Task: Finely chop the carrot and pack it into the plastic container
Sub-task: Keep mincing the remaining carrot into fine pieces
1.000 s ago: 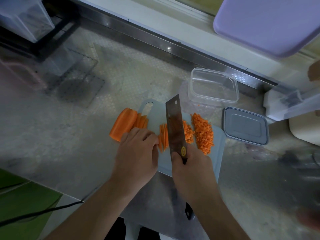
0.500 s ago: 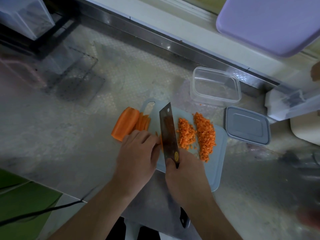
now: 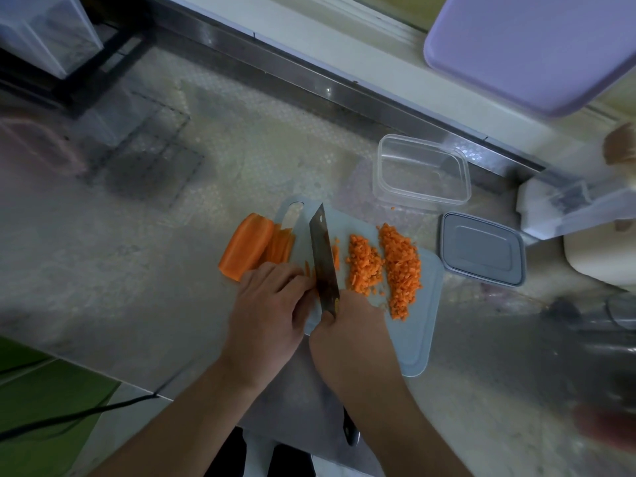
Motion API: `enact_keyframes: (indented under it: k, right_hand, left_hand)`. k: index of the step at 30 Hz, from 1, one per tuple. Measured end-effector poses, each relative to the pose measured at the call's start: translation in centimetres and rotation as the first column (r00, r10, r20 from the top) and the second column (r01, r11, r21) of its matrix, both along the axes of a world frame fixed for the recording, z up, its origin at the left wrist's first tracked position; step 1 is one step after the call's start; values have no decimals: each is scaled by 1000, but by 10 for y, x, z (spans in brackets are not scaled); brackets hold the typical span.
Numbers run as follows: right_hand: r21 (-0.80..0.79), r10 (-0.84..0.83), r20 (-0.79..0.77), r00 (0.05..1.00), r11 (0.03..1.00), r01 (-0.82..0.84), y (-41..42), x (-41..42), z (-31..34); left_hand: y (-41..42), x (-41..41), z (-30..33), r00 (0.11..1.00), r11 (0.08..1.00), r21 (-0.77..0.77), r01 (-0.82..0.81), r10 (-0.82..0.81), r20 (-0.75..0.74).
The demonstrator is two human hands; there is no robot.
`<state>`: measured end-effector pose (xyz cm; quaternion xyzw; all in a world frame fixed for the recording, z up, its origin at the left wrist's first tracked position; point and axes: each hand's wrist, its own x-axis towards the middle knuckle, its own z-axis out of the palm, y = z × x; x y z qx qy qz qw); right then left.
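A pale blue cutting board point(image 3: 421, 325) lies on the steel counter. My right hand point(image 3: 347, 335) grips a cleaver point(image 3: 322, 256) whose blade stands edge-down on the board. My left hand point(image 3: 272, 311) holds thin carrot strips point(image 3: 309, 270) with curled fingers right against the blade's left side. A large carrot piece point(image 3: 246, 247) and more sticks point(image 3: 280, 246) lie at the board's left end. Two heaps of finely chopped carrot point(image 3: 401, 266) lie to the right of the blade. The clear plastic container point(image 3: 421, 172) stands empty behind the board.
The container's grey lid point(image 3: 481, 247) lies right of the board. A purple tray point(image 3: 530, 46) leans at the back right. A white box point(image 3: 568, 208) and cream dish point(image 3: 599, 259) sit at far right. A dark rack point(image 3: 69, 53) stands at back left.
The cleaver has worked leftward through the strips. A second heap of chopped carrot now lies clear to the right of the blade, and the strips under my left hand are shorter.
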<state>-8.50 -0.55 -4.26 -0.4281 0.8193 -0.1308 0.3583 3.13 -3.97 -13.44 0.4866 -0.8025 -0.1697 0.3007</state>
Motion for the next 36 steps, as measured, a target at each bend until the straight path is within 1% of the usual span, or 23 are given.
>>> enact_keyframes:
  k: [4, 7, 9, 11, 16, 18, 19, 21, 22, 23, 24, 26, 27, 30, 32, 36]
  right_hand:
    - [-92, -31, 12, 999, 995, 32, -4, -3, -5]
    - [-140, -49, 12, 999, 989, 51, -2, -12, -10]
    - [-168, -66, -2, 998, 984, 65, 1, -19, -11]
    - [-180, -82, 7, 997, 980, 82, 5, -27, -11]
    - [-182, -121, 12, 993, 976, 121, 8, -44, -5]
    - [-185, -130, 11, 991, 974, 130, 8, -46, -3]
    - [-185, -128, 9, 992, 974, 127, 8, -46, -2]
    - [-175, -109, 12, 994, 978, 109, 6, -42, -2]
    - [-170, -91, 19, 996, 981, 93, 5, -39, -2]
    - [-165, -72, 23, 997, 983, 75, 4, -36, -3]
    - [-157, -51, 21, 998, 986, 54, 2, -31, -3]
    - [-140, 0, 25, 1000, 990, 3, -1, -21, -5]
    - [-132, 26, 34, 999, 991, -21, -3, -16, -6]
    - [-105, 69, 43, 997, 992, -64, -7, -6, -11]
    - [-104, 60, 37, 998, 993, -56, -8, -6, -13]
    - [-100, 38, 2, 999, 994, -38, -8, -14, -11]
  left_hand:
    - [0, -1, 3, 999, 1000, -14, 5, -4, 33]
    - [2, -5, 8, 996, 999, -32, -7, 10, 90]
    - [4, -10, 12, 995, 999, -30, -27, 30, 97]
    - [5, -17, 14, 998, 999, 20, -36, 35, 51]
    - [-1, -39, 30, 996, 961, 276, -10, 35, -85]
    - [-7, -34, 42, 987, 956, 289, -48, 90, -132]
    - [-12, -27, 50, 981, 961, 258, -102, 139, -133]
    - [-27, -6, 59, 959, 950, 180, -257, 273, -71]
    - [-34, 4, 61, 941, 927, 182, -328, 338, -22]
    - [-42, 14, 61, 923, 896, 227, -380, 382, 39]
    - [-49, 21, 60, 909, 856, 309, -415, 402, 110]
    - [-56, 28, 56, 898, 782, 441, -440, 384, 215]
    - [-58, 29, 54, 903, 776, 462, -430, 369, 222]
    - [-60, 26, 55, 918, 781, 482, -396, 355, 179]
    - [-59, 22, 56, 917, 768, 505, -394, 363, 163]
    - [-53, 8, 54, 936, 785, 517, -342, 335, 109]
